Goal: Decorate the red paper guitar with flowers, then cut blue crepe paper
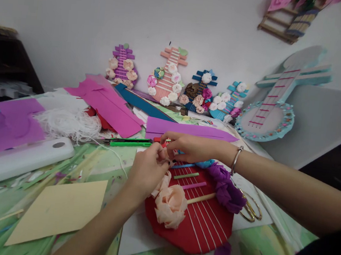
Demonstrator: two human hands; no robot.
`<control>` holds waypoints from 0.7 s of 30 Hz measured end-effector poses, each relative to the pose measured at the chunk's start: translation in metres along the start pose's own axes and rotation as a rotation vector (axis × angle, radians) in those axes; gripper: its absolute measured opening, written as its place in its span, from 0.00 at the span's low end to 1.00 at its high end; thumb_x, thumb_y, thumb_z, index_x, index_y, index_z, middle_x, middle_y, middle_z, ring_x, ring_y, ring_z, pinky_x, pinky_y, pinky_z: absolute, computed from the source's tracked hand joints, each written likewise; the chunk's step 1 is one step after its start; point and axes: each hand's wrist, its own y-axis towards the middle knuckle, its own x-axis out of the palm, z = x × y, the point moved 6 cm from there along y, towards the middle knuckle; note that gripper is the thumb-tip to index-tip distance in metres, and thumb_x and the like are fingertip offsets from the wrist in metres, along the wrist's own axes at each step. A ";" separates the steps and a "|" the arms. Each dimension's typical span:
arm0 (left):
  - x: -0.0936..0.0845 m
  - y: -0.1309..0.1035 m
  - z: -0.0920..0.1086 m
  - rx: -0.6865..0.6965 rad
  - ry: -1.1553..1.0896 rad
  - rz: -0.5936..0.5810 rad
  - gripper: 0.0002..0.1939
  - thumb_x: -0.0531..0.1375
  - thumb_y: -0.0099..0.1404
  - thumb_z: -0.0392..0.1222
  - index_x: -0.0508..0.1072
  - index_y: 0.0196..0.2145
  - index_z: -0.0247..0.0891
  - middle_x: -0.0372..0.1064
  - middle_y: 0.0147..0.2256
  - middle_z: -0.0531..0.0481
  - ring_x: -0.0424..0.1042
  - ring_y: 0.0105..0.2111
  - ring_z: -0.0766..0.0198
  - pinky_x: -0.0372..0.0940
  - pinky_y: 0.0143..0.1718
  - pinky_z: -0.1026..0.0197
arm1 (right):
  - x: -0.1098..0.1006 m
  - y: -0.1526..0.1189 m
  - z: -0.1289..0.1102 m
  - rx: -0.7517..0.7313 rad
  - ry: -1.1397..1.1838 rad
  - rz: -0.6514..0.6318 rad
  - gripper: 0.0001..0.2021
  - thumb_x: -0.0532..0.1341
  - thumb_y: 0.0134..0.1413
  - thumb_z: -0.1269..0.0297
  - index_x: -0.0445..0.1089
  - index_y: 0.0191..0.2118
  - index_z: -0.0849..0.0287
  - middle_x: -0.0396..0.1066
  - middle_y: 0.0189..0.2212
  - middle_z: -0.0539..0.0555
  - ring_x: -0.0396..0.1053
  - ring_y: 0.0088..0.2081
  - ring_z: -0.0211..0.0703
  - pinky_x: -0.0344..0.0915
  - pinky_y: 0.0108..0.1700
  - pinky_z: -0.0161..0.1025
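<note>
A red paper lute (pixel 208 229) lies on a white sheet, strung with white strings and crossed by colored strips. Peach paper flowers (pixel 170 206) sit on its left edge, purple ones (pixel 229 192) on its right. Over the upper part of the lute, my left hand (pixel 150 168) has its fingers pinched together; what they hold is too small to make out. My right hand (pixel 186 146) meets it from the right, fingers bent and closed near the same spot, their tips partly hidden.
White string (pixel 69 123), pink paper (pixel 106 104) and a green cutter (pixel 130 142) lie left and behind. Gold-handled scissors (pixel 250 207) are at the right. Yellow paper (pixel 61 209) lies front left. Several decorated lutes (pixel 169 78) lean against the wall; a larger one (pixel 266 117) stands right.
</note>
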 end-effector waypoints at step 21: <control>0.001 0.001 0.002 -0.028 -0.018 -0.044 0.09 0.57 0.51 0.29 0.61 0.25 0.40 0.70 0.23 0.58 0.72 0.25 0.66 0.62 0.28 0.66 | 0.001 0.001 -0.004 -0.011 -0.008 -0.019 0.08 0.58 0.50 0.82 0.69 0.30 0.63 0.62 0.52 0.61 0.68 0.47 0.43 0.63 0.50 0.37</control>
